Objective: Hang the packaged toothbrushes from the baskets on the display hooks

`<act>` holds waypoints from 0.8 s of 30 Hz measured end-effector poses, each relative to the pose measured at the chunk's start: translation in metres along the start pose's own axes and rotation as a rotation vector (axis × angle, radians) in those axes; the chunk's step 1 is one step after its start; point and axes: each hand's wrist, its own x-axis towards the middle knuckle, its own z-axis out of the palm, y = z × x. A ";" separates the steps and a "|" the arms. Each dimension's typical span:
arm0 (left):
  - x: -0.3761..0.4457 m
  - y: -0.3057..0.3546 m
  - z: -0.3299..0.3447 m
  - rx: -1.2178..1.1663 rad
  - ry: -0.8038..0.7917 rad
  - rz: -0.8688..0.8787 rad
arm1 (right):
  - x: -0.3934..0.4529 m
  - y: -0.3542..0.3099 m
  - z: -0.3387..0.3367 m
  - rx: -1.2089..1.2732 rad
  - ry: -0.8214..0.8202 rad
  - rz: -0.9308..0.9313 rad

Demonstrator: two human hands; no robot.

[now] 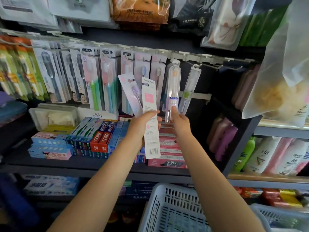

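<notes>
My left hand (142, 124) grips two carded toothbrush packs: a tilted one with a purple brush (129, 92) and one with its printed white back and barcode facing me (150, 114). My right hand (179, 121) holds the bottom of a clear tube-cased toothbrush (173, 87), whose top hangs on a display hook (174, 61). Another clear pack (192, 86) hangs on the hook just to the right. Further right, bare hooks (234, 67) stick out from the rail. A white slotted basket (170, 208) sits below my arms.
Rows of hung toothbrush packs (75, 77) fill the rail to the left. Toothpaste boxes (100, 139) line the shelf beneath. Bottles (260, 154) stand at the right, bagged goods (280, 77) hang at the upper right, and a second basket (284, 218) shows at the bottom right.
</notes>
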 end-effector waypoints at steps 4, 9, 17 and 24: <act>0.001 -0.003 -0.002 0.019 0.006 -0.006 | 0.008 -0.001 0.003 -0.001 -0.001 0.036; -0.002 -0.005 -0.003 0.044 0.037 0.031 | 0.008 0.014 -0.004 0.103 -0.035 0.096; -0.012 -0.006 -0.001 0.083 0.065 0.042 | -0.046 0.024 -0.020 0.045 -0.272 -0.082; -0.024 -0.007 -0.006 0.132 0.100 0.068 | -0.076 0.018 -0.021 -0.084 -0.434 -0.288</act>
